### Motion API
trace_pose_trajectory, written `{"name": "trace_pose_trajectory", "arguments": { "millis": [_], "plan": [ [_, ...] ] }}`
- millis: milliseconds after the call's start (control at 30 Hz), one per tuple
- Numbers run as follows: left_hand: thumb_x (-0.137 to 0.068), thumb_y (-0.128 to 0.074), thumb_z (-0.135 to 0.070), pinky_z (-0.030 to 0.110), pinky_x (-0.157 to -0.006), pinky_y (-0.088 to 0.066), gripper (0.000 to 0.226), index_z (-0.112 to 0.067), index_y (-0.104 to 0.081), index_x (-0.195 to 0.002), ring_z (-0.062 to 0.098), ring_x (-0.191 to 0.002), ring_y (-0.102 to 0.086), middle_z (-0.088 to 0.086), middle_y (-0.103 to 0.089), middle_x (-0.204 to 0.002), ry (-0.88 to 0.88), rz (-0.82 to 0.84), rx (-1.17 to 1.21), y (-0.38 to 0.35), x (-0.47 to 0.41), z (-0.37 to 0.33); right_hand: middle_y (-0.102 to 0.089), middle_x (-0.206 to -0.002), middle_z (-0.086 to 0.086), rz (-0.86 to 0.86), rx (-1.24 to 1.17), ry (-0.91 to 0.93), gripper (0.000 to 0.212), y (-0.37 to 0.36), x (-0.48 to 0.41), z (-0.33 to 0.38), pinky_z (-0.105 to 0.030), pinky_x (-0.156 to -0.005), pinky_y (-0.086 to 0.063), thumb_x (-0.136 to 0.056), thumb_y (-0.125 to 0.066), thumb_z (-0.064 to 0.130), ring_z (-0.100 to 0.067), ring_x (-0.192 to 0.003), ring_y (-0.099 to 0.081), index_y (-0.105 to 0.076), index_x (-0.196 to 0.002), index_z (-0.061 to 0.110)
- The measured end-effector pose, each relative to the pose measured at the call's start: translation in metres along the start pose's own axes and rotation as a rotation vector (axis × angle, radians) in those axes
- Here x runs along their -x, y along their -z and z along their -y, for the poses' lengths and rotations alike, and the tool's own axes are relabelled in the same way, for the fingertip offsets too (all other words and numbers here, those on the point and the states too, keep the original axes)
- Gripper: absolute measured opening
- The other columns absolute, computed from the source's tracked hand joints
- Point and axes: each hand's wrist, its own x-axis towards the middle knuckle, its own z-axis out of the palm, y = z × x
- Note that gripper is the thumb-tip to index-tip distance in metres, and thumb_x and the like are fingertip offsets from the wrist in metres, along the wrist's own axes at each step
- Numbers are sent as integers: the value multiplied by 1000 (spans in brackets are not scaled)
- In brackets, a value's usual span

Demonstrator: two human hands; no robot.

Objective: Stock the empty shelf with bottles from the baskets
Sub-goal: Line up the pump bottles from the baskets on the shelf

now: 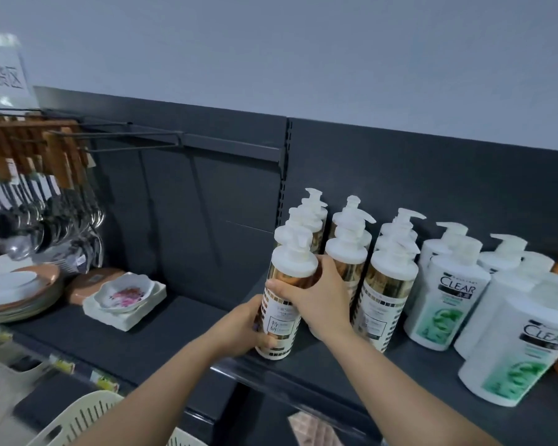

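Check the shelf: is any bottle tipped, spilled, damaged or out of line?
Nothing stands out. The gold bottles and CLEAR bottles stand upright in rows, with no spill. The left hand and right hand grip the front gold bottle near the edge of the shelf.

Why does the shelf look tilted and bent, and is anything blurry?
Head view: the wide-angle lens bows the shelf; the hanging spoons and the basket are smeared; the held gold bottle shows soft reflections, no harsh glare.
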Motion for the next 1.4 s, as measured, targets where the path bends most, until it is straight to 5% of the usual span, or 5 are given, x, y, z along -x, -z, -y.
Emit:
{"name": "trace_pose_trajectory", "arguments": {
  "millis": [333, 700, 933, 1067, 1400],
  "plan": [
    [-70, -80, -26, 35, -101, -48, 67, -35, -45, -127, 5, -110, -62, -15, -66, -117, -31, 12, 28, 8, -14, 14, -66, -115, 14, 123, 79, -20, 63, -8, 3, -25, -31, -92, -52, -66, -88, 34, -6, -107, -62, -51, -117, 34],
    [-80, -74, -5, 8, -81, -47, 62, -29, -45, -129, -6, -106, -59, -14, -62, -118, -104, 145, 69, 13, -22, 5, -65, -116, 12, 100, 188, -80, 65, -18, 6, -43, -38, -96, -52, -63, -87, 43, -9, -109, -62, -51, -115, 31],
    [-78, -76, -9, 26, -99, -48, 66, -30, -43, -131, 2, -114, -58, -14, -62, -122, -105, 199, 84, 19, -26, 5, -66, -116, 12, 72, 224, -80, 61, -19, 9, -41, -34, -94, -53, -64, -87, 45, -8, -108, -62, -49, -110, 32],
    [-79, -75, -6, 18, -92, -48, 65, -31, -44, -131, 2, -114, -58, -13, -62, -122, -131, 243, 93, 24, -27, 4, -65, -117, 11, 58, 236, -90, 62, -21, 11, -42, -35, -94, -53, -64, -86, 48, -9, -108, -62, -51, -111, 30],
    [-72, -83, -16, 33, -102, -47, 70, -28, -45, -130, 7, -113, -59, -12, -62, -121, -134, 194, 52, 24, -30, 12, -63, -124, 7, 106, 367, -96, 62, -20, 21, -35, -39, -97, -50, -73, -78, 49, -14, -115, -59, -51, -123, 24]
  ]
}}
